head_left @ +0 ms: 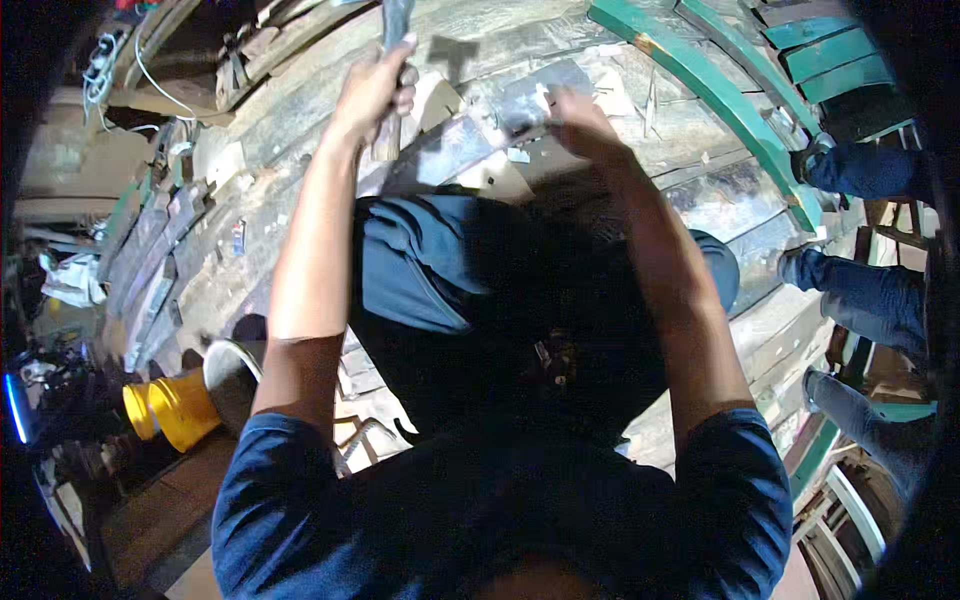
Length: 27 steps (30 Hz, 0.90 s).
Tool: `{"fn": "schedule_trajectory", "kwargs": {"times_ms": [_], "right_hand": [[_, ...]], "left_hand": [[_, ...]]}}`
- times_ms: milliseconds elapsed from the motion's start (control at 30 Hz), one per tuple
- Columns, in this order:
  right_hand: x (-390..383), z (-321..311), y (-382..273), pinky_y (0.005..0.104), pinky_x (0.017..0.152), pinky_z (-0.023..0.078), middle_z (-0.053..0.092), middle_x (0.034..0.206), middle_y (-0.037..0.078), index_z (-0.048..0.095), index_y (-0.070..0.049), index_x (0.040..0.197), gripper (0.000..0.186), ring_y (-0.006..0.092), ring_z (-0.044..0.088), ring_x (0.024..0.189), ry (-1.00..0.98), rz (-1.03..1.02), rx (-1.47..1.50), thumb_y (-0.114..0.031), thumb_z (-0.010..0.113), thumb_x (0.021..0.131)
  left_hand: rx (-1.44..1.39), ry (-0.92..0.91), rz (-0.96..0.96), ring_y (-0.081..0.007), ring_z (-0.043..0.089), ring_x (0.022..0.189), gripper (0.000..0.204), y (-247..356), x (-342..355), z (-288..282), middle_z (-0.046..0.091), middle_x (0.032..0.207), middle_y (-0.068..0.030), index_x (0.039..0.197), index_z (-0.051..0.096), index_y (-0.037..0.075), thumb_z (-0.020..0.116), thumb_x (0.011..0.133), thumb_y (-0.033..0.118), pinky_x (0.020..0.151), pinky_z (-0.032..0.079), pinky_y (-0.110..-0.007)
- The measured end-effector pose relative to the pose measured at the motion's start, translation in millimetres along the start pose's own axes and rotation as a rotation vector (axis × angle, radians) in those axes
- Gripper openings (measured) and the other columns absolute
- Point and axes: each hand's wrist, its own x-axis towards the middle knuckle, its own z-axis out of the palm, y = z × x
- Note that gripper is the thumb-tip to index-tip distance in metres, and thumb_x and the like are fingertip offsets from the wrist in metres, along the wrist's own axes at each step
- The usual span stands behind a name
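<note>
My left hand [378, 92] is wrapped round the wooden handle of what looks like a hammer [396, 22]. It is raised upright over the planks, blurred by motion, and a hammer-shaped shadow falls beside it. To its right, my right hand [582, 122] is closed at the end of a dark grey flat piece [545, 90], with the fingertips together. Whatever they pinch there is too small and smeared to tell. Between the hands, a pale flat piece [437, 104] and a brown flat piece [497, 177] lie on the worn boards [320, 70].
Long green-painted beams [715, 95] curve along the right, where other people's legs [865, 172] in blue jeans show. A yellow container [175, 408] lies at the lower left. Loose wood strips [160, 250] and a white cord [150, 75] are on the left.
</note>
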Motion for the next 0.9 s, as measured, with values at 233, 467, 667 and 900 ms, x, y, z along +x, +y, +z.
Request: {"fn": "schedule_trajectory", "kwargs": {"times_ms": [233, 467, 667, 900], "right_hand": [[-20.9, 78.0, 14.5, 0.0584, 0.096, 0.037, 0.033, 0.143, 0.018, 0.035, -0.009, 0.137, 0.068, 0.0338, 0.038, 0.128, 0.002, -0.029, -0.419, -0.034, 0.061, 0.079], [-15.9, 54.4, -18.8, 0.0567, 0.106, 0.026, 0.016, 0.15, 0.014, 0.03, -0.01, 0.14, 0.07, 0.0315, 0.015, 0.14, -0.216, 0.041, -0.446, -0.026, 0.061, 0.079], [-17.5, 84.9, 6.1, 0.0536, 0.097, 0.036, 0.044, 0.134, 0.014, 0.052, -0.012, 0.125, 0.056, 0.032, 0.034, 0.13, 0.115, -0.087, -0.399, -0.026, 0.064, 0.072], [-21.3, 84.0, 11.5, 0.0562, 0.103, 0.025, 0.046, 0.135, 0.014, 0.054, -0.011, 0.124, 0.05, 0.029, 0.038, 0.125, 0.178, -0.078, -0.4, -0.018, 0.059, 0.075]], "left_hand": [[0.149, -0.17, -0.446, -0.0061, 0.039, 0.046, 0.019, -52.2, 24.2, 12.7, 0.046, 0.062, 0.0018, 0.086, 0.052, 0.006, 0.053, 0.093, 0.024, 0.037, 0.031, -0.022], [0.61, -0.243, -0.516, -0.0098, 0.044, 0.042, 0.023, -40.7, 52.0, -6.7, 0.052, 0.061, -0.0004, 0.085, 0.056, 0.005, 0.051, 0.094, 0.025, 0.035, 0.037, -0.026], [1.045, -0.542, -0.527, -0.009, 0.041, 0.044, 0.024, -65.8, 65.4, -0.4, 0.047, 0.06, 0.0027, 0.089, 0.056, 0.002, 0.053, 0.093, 0.026, 0.041, 0.036, -0.025], [0.829, -0.294, -0.431, -0.0104, 0.042, 0.042, 0.026, -11.6, 70.3, 26.8, 0.048, 0.06, -0.0018, 0.083, 0.053, 0.003, 0.044, 0.094, 0.025, 0.039, 0.038, -0.027]]}}
